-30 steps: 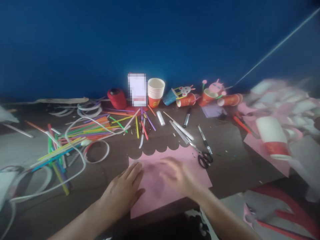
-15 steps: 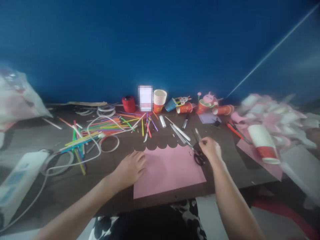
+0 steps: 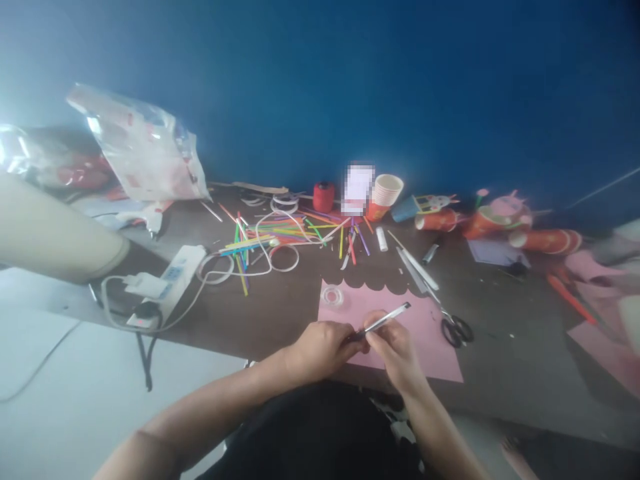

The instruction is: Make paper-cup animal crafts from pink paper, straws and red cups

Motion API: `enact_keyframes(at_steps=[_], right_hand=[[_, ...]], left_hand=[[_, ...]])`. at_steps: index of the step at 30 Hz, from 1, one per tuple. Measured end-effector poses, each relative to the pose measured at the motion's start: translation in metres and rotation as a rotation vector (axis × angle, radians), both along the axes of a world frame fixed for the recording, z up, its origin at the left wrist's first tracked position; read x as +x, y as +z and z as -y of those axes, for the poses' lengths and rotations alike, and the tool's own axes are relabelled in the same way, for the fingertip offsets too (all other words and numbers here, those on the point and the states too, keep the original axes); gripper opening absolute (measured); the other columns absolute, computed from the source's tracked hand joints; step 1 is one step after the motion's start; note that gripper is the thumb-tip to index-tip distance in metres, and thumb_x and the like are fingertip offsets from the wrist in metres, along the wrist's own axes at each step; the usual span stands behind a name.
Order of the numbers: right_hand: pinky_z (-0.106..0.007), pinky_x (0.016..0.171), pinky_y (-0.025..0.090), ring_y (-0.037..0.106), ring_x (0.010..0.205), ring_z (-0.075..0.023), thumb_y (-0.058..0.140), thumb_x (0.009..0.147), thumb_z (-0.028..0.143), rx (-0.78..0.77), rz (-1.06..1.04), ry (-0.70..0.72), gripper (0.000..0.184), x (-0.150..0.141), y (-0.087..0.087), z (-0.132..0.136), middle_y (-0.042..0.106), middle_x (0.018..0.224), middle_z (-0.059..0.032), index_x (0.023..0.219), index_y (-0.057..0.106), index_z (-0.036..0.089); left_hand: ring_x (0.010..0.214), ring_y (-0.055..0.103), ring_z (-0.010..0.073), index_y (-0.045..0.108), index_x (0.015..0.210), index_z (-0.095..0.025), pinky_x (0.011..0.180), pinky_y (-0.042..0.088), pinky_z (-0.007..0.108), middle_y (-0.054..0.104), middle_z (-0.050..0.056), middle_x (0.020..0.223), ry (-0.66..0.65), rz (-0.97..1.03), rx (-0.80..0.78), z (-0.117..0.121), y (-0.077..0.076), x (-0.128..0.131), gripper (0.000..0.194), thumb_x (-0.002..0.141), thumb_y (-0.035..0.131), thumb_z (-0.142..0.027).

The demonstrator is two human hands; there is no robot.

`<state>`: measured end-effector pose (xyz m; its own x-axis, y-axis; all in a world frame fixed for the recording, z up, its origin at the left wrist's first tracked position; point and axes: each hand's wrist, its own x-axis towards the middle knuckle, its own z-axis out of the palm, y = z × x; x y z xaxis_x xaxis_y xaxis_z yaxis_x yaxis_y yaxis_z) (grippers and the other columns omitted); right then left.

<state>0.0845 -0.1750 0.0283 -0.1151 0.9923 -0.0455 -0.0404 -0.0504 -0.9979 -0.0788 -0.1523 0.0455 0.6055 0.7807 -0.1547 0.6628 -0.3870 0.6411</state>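
Both my hands meet over a pink paper sheet [image 3: 425,340] whose far edge is cut in scallops. A slim pen [image 3: 387,316] with a clear barrel and dark ends slants between them. My right hand [image 3: 397,343] pinches its barrel, while my left hand [image 3: 323,348] is closed round its dark lower end. A small clear ring, like a tape roll [image 3: 333,296], lies at the sheet's far left corner. Scissors [image 3: 456,329] with black handles rest by the sheet's right edge, blades pointing away.
Colourful straws [image 3: 285,230] and a white cable [image 3: 257,273] spread left of the sheet, near a power strip [image 3: 180,277]. Stacked paper cups [image 3: 387,190], a glue stick [image 3: 381,239] and a red spool [image 3: 324,197] stand or lie behind. Red-handled pliers or cutters [image 3: 573,300] lie right.
My right hand reached the pen on the table and brought it over the sheet. My left hand left the sheet's corner, uncovering the clear ring, and took the pen's end. The view swung left.
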Motion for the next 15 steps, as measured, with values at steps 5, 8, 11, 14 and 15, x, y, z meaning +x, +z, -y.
enact_keyframes(at_steps=[5, 8, 11, 14, 15], right_hand=[[-0.023, 0.051, 0.038, 0.047, 0.05, -0.0109, 0.044, 0.09, 0.038, -0.047, 0.072, 0.131, 0.025, -0.005, -0.003, 0.005, 0.047, 0.053, 0.0042, 0.086, 0.056, 0.017], [-0.023, 0.049, 0.037, 0.045, 0.047, -0.0102, 0.043, 0.09, 0.041, -0.033, 0.061, 0.053, 0.032, -0.012, -0.002, 0.009, 0.046, 0.051, 0.004, 0.075, 0.056, 0.017], [-0.021, 0.044, 0.031, 0.04, 0.044, -0.0085, 0.047, 0.089, 0.041, -0.042, 0.011, -0.093, 0.031, -0.019, -0.001, 0.013, 0.041, 0.048, 0.0055, 0.072, 0.056, 0.017], [-0.02, 0.042, 0.027, 0.037, 0.043, -0.0072, 0.049, 0.088, 0.041, -0.087, -0.055, -0.195, 0.031, -0.026, 0.0, 0.016, 0.038, 0.049, 0.0059, 0.07, 0.055, 0.017], [-0.02, 0.042, 0.027, 0.036, 0.043, -0.0073, 0.05, 0.088, 0.042, -0.102, -0.071, -0.207, 0.031, -0.028, 0.001, 0.016, 0.038, 0.049, 0.0058, 0.069, 0.055, 0.017]], left_hand=[[0.067, 0.06, 0.0165, 0.061, 0.091, -0.016, 0.063, 0.043, 0.026, 0.065, 0.006, 0.078, -0.019, 0.021, -0.075, 0.008, -0.004, -0.02, 0.031, 0.089, 0.04, -0.039], [0.06, 0.054, 0.0121, 0.06, 0.082, -0.014, 0.057, 0.039, 0.022, 0.06, 0.003, 0.069, 0.004, 0.148, -0.256, 0.01, 0.001, -0.025, 0.032, 0.089, 0.041, -0.039], [0.05, 0.043, 0.0077, 0.053, 0.073, -0.014, 0.05, 0.035, 0.02, 0.048, -0.003, 0.055, 0.019, 0.352, -0.544, 0.009, 0.008, -0.025, 0.034, 0.09, 0.039, -0.04], [0.043, 0.037, 0.0059, 0.048, 0.07, -0.015, 0.045, 0.03, 0.019, 0.042, -0.006, 0.048, 0.024, 0.482, -0.753, 0.005, 0.015, -0.022, 0.037, 0.089, 0.039, -0.046], [0.042, 0.036, 0.0056, 0.047, 0.07, -0.015, 0.044, 0.029, 0.019, 0.042, -0.006, 0.048, 0.021, 0.504, -0.784, 0.004, 0.017, -0.021, 0.038, 0.088, 0.04, -0.047]])
